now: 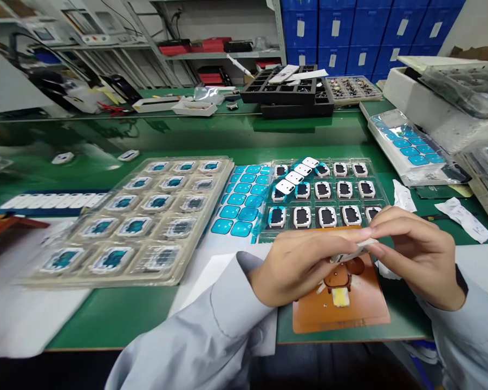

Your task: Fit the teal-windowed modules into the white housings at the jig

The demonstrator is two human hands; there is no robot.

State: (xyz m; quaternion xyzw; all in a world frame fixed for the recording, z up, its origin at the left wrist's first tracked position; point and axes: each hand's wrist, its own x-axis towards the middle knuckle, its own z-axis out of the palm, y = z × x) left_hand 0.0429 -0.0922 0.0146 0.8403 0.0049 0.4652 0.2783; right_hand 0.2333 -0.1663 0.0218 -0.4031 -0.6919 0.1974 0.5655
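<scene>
My left hand [298, 262] and my right hand [420, 252] meet above an orange-brown work plate [308, 317]. Between their fingertips they pinch a small white watch-case-like part [351, 252], tilted and mostly covered by the fingers. The right thumb and fingers grip its right end; the left fingers wrap its left side. On the plate below lies a small yellow piece [341, 297] beside a dark-edged recess. Just behind the hands stands a clear tray [314, 201] of white-framed watch cases with dark centres. A strip of white labels [294, 177] lies across that tray.
A larger clear tray [170, 279] of similar parts with blue film stands to the left. Blue sticker sheets [244, 197] lie between the trays. Crumpled white wrappers [463, 216] are at the right. Black compartment boxes [286, 95] and blue bins [333, 32] stand behind.
</scene>
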